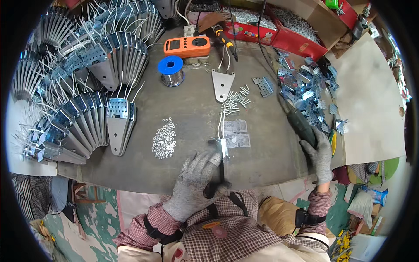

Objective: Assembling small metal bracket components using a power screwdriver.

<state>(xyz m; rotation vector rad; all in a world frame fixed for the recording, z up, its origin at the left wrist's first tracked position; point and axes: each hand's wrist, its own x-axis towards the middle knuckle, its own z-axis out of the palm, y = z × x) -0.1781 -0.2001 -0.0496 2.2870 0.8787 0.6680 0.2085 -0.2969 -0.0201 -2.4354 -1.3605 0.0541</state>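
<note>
silver metal bracket with two white wires (224, 150) stands near the front edge of the dark grey surface (194, 102), at your left hand (196, 179). your left hand, in a grey knitted glove, is half curled, its fingertips against the bracket; you have a black object (221, 172) below them, partly hidden, and i cannot tell how firmly you grip either one.

around the bracket as a clock's centre, your right hand (321, 155), also gloved in grey, is at three o'clock, bent around the near end of a black corded power tool (301, 124). beyond that tool, at two o'clock, you have a heap of bluish perforated metal plates (305, 94).

thin translucent grey plates (238, 135) lie just beside the bracket at one o'clock. silver screws (235, 102) are scattered just past twelve, near a flat grey tapered bracket (223, 83). small silver nuts (164, 139) spread at nine, a blue-topped spool of silver wire (171, 72) stands at eleven, and rows of assembled grey brackets (83, 122) fan out at ten.
</note>
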